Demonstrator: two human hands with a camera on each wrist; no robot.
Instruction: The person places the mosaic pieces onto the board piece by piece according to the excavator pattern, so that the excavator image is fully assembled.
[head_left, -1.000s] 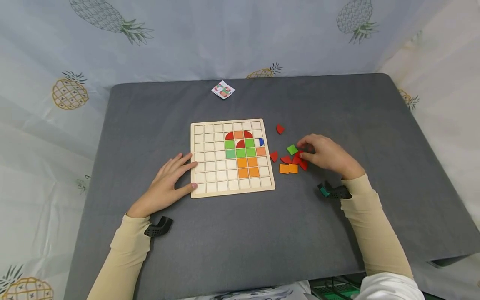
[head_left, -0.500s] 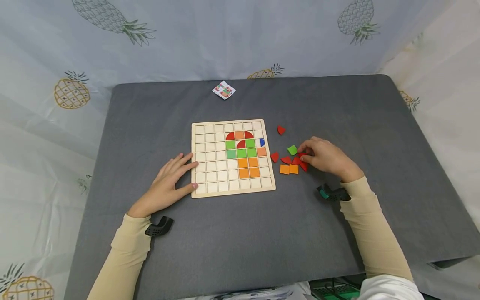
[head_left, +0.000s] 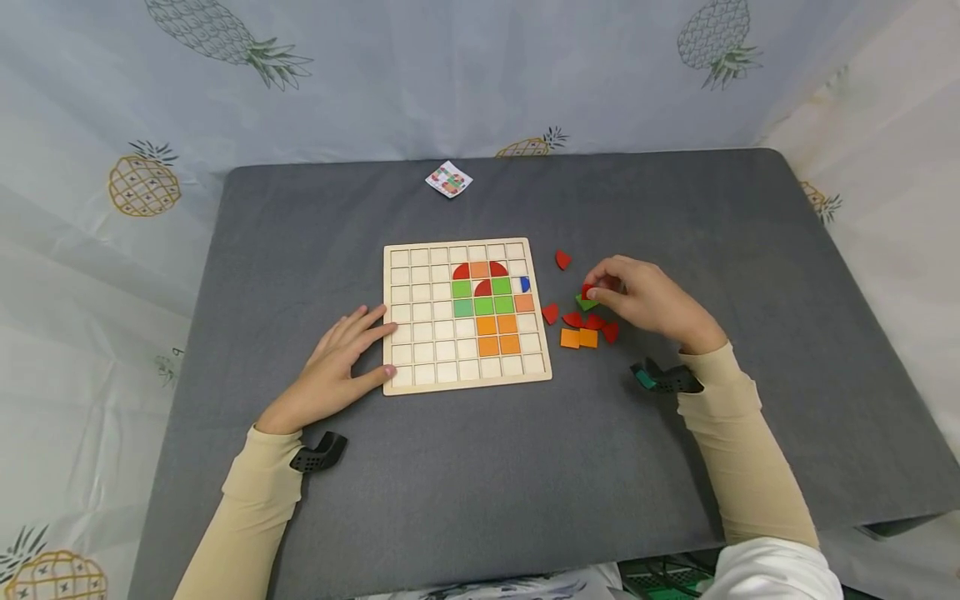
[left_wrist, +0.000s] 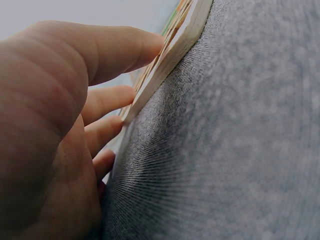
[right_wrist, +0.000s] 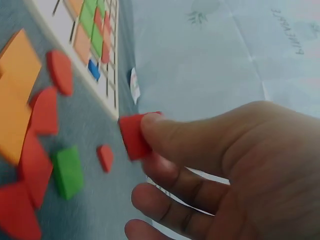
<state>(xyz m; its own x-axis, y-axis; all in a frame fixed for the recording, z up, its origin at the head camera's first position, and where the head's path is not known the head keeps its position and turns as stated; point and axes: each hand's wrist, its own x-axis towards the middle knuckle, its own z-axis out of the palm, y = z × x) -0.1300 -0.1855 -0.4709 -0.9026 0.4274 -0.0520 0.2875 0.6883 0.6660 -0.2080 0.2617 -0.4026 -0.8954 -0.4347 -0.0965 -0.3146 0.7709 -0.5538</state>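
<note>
Pale wooden grid board [head_left: 422, 333], partly filled, lay on grey table [head_left: 465, 475] | red, orange, green flat tiles [head_left: 570, 338] lay unplaced at right | spread left hand [head_left: 322, 379] touched board's edge | right hand [head_left: 648, 302] pinched flat red piece [right_wrist: 133, 138]

red pieces [head_left: 573, 320] lie between board [head_left: 423, 331] and right hand [head_left: 645, 300]; far-right table [head_left: 750, 217] is free.

Screened-off tabletop workspace, wider premises indeterminable; identified by pale, pineapple-printed hanging curtain [head_left: 420, 92] and grey, cloth-covered, round-cornered table [head_left: 480, 475].
</note>
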